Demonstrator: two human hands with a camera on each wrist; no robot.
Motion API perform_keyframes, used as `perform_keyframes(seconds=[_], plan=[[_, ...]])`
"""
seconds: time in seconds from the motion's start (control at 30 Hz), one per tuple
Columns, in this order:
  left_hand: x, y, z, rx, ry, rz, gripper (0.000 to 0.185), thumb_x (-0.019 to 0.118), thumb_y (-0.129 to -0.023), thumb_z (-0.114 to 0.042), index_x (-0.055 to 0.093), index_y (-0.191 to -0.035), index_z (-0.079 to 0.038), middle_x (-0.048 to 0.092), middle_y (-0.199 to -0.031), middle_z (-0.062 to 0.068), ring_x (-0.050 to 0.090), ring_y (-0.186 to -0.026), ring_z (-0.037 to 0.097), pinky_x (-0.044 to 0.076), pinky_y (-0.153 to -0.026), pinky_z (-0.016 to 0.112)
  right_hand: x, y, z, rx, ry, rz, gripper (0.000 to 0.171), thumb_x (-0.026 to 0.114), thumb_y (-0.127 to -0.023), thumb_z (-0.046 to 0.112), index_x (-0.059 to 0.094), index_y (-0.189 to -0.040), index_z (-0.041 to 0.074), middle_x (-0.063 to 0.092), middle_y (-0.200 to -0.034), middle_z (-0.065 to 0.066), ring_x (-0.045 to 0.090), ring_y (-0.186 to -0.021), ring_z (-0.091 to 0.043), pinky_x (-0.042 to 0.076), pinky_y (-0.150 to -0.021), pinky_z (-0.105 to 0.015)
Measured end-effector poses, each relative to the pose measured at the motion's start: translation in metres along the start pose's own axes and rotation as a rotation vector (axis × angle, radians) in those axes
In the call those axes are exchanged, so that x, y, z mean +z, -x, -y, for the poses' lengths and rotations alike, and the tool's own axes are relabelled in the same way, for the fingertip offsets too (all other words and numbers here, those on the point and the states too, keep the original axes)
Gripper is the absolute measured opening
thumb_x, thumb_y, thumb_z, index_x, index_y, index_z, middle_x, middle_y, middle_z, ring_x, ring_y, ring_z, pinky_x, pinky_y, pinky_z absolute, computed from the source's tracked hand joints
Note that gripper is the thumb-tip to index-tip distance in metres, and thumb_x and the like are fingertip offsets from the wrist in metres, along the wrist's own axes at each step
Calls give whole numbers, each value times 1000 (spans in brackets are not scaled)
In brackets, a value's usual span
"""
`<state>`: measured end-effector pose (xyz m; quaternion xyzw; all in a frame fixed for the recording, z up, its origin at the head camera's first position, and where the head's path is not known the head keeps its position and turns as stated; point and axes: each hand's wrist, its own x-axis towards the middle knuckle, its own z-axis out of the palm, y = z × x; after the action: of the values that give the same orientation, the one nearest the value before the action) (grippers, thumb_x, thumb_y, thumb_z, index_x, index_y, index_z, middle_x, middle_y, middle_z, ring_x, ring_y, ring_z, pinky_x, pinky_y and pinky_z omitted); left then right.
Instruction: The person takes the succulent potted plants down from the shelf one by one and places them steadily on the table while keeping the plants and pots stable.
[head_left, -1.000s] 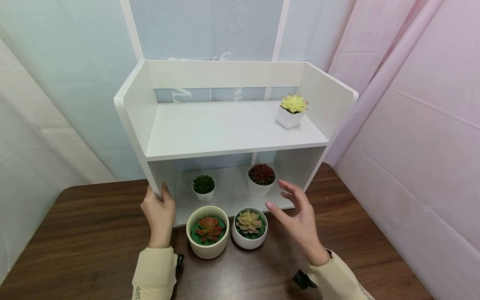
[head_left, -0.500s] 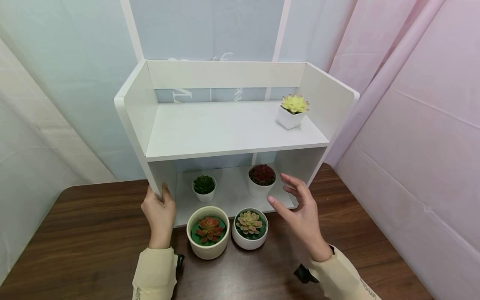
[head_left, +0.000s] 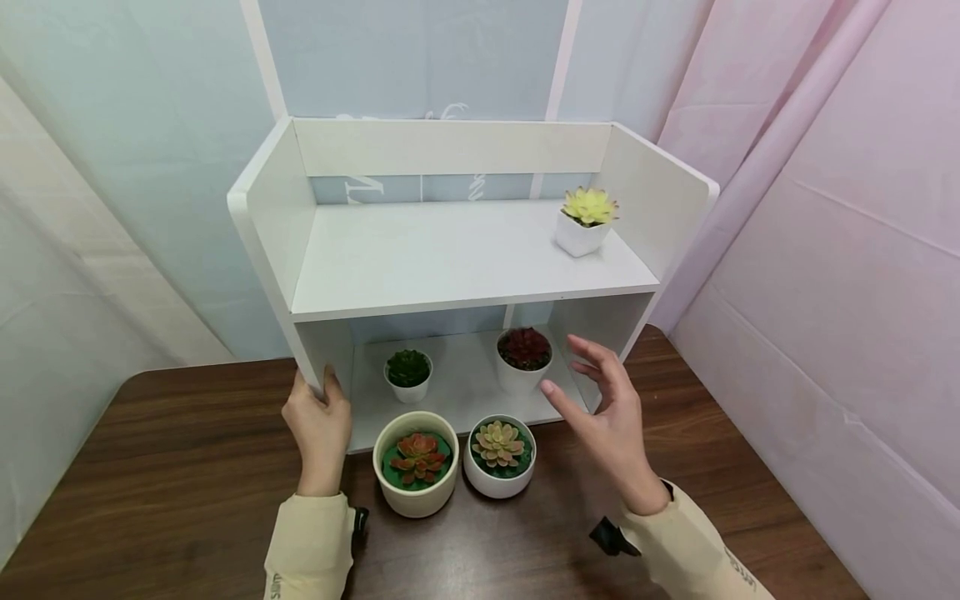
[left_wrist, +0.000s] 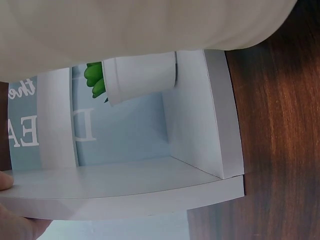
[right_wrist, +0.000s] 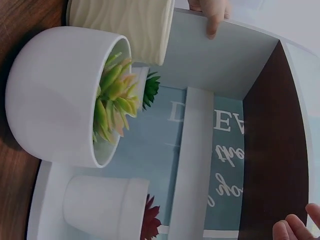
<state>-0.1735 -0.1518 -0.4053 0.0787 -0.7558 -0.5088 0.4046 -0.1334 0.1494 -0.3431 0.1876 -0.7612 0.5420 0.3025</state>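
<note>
I count five potted succulents. One sits on the upper shelf: a yellow-green succulent point(head_left: 588, 206) in a square white pot. Two stand on the lower shelf: a dark green succulent point(head_left: 407, 367) in a small white pot and a dark red succulent point(head_left: 523, 348) in a taller white pot. Two more stand on the tabletop point(head_left: 187, 467): a red-orange succulent point(head_left: 417, 457) in a cream pot and a pale pink-green succulent point(head_left: 497, 442) in a round white pot. There is one white shelf unit point(head_left: 450, 258) with two levels, and my two hands, left hand point(head_left: 319, 429) and right hand point(head_left: 611, 421).
</note>
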Motion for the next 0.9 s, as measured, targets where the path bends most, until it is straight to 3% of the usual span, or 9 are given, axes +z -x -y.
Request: perform_keyframes(seconds=[0.6, 0.9], plan=[[0, 0, 1, -9, -4, 4, 26, 51, -95, -2, 59, -115, 13, 65, -105, 34, 64, -94, 49, 49, -74, 61, -7, -18, 11, -10, -73, -53, 53, 70, -78, -11, 54, -128, -3, 54, -131, -17, 52, -121, -17, 43, -95, -25], [0, 1, 0, 1, -6, 2, 27, 51, -95, -2, 59, -116, 12, 65, -103, 35, 64, -91, 50, 48, -72, 62, -13, -33, 18, -37, -74, -103, 53, 70, -79, -11, 53, -128, -5, 57, -129, -10, 53, -120, -23, 42, -96, -25]])
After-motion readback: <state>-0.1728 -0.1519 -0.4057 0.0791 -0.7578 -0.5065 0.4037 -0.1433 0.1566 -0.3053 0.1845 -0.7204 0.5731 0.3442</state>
